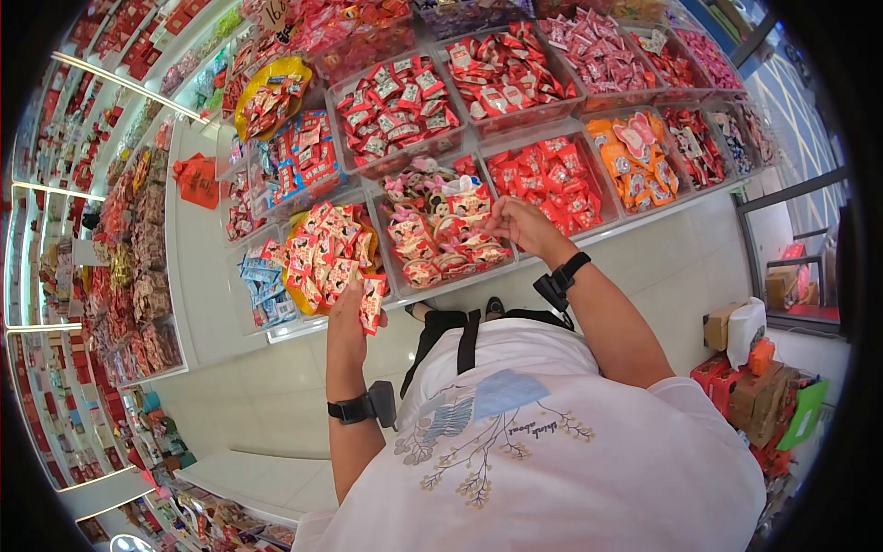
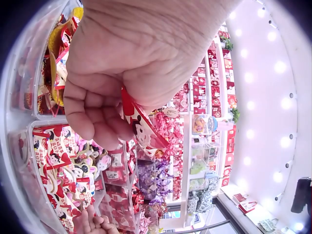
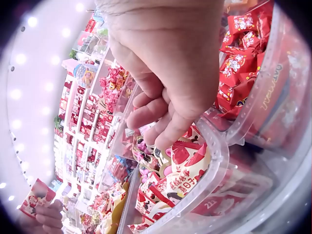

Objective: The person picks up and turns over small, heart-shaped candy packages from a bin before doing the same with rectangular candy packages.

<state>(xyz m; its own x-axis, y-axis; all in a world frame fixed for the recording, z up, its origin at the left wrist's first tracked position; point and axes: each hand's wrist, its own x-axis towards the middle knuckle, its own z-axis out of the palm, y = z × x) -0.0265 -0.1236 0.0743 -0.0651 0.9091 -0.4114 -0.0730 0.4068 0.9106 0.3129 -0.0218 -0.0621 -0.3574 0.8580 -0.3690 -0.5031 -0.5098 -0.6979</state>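
Observation:
My left hand pinches a small red and cream snack packet with a cartoon figure on it. That hand is at the near edge of a yellow-rimmed heap of similar packets. In the left wrist view the held packet sticks out between thumb and fingers. Over the clear bin of red and cream packets hovers my right hand. Its fingers bend loosely with nothing seen between them. Small plush cartoon figures lie in the back part of this bin.
Beside it on the right is a bin of red packets, then one of orange packets. More candy bins stand behind. Blue packets lie at the left. Stacked boxes stand on the floor at right.

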